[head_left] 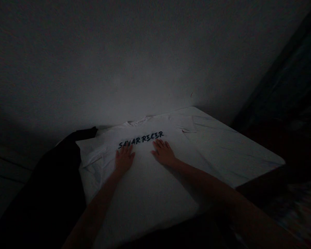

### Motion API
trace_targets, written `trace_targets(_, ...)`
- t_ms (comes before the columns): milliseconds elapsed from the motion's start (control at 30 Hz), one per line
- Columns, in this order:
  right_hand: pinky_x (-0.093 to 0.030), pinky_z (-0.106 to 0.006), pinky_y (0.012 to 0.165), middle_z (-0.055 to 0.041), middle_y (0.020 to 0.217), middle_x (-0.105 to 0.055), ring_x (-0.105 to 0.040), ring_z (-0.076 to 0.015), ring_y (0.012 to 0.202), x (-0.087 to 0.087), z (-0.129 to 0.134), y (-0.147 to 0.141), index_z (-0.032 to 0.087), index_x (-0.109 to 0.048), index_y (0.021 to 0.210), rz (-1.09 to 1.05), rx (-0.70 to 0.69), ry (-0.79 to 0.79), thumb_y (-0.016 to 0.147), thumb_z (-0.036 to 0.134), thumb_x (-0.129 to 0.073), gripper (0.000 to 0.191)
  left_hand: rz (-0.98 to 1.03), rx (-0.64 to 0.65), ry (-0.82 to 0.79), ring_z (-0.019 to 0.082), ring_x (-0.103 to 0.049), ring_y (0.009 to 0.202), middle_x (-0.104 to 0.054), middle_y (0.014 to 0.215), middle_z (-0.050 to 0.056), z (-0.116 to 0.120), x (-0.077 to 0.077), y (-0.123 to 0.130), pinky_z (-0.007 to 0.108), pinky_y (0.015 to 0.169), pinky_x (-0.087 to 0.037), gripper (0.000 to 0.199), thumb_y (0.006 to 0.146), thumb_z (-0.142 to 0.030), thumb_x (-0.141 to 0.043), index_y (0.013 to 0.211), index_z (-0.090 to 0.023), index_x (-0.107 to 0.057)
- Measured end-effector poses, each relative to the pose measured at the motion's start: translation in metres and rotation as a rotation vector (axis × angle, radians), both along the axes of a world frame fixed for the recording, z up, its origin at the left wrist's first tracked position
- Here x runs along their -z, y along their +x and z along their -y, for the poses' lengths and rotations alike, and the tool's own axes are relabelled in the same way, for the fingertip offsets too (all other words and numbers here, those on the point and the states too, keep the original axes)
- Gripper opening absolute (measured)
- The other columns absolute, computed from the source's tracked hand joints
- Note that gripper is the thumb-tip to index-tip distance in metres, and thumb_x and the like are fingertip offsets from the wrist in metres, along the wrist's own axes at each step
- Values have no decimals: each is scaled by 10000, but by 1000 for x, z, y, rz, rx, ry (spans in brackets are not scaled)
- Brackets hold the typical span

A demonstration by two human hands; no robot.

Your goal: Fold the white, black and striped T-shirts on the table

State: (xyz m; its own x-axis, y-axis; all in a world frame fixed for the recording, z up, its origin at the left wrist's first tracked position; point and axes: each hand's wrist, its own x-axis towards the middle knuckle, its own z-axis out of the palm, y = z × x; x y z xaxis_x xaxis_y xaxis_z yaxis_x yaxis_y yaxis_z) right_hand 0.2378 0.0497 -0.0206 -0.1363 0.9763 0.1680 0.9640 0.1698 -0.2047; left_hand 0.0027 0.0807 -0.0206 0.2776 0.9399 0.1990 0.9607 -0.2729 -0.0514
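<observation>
On the white T-shirt (150, 193), all fingers (126, 151) spread flat

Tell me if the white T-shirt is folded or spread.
Spread flat: the white T-shirt lies front up, collar and lettering showing, left hand and right hand on it.

Left hand (124, 158) flat, right hand (163, 152) flat, fingers spread (159, 143)

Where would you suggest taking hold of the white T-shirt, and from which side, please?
Probably pinch the shoulders either side of the collar, coming from above and the near side: the white T-shirt lies flat, lettering up, with the collar by the wall, and the left hand and right hand rest just below the lettering.
</observation>
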Motion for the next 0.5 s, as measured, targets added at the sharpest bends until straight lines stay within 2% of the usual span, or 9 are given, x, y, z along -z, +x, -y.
trace_targets(100,-194,-492,1191,-125,1593,-300,-257,-293,1469,3,33,55,140,-355,1517,46,97,-8,1000,528,-251,655,-23,-41,53,340,-314,1448,-323,1582,140,22,6,-47,572,1129,-289,563,1002,-429,-286,1512,-209,-376)
trace_targets(167,-210,-497,1186,-125,1589,-311,-266,-296,1465,7,56,93,144,-360,1516,67,160,-7,993,543,-241,667,-29,-44,87,347,-313,1447,-325,1573,178,36,9,-76,560,1128,-299,585,999,-446,-276,1497,-163,-398)
trace_targets(233,-217,-503,1184,-132,1582,-325,-271,-295,1463,12,79,125,143,-360,1515,74,192,-1,989,552,-234,678,-27,-21,89,351,-302,1451,-331,1559,216,52,11,-98,545,1127,-307,613,1001,-449,-249,1480,-102,-412)
trace_targets(300,-223,-514,1180,-151,1577,-329,-264,-307,1464,16,99,145,120,-356,1514,79,204,15,987,551,-228,693,-33,0,68,361,-283,1457,-335,1547,246,70,10,-110,542,1124,-313,634,1004,-438,-222,1464,-48,-416)
trace_targets(400,-189,-587,1165,-198,1573,-316,-195,-378,1473,21,119,142,76,-365,1502,82,260,67,981,558,-246,720,-64,-55,81,389,-237,1467,-356,1531,259,101,4,-100,595,1137,-254,634,1004,-441,-238,1444,-33,-441)
trace_targets(500,-136,-643,1153,-195,1596,-260,-124,-408,1482,19,130,96,104,-350,1514,52,228,77,981,558,-271,705,-71,-26,78,380,-214,1477,-351,1549,216,133,1,-60,622,1166,-163,623,989,-491,-318,1446,-93,-462)
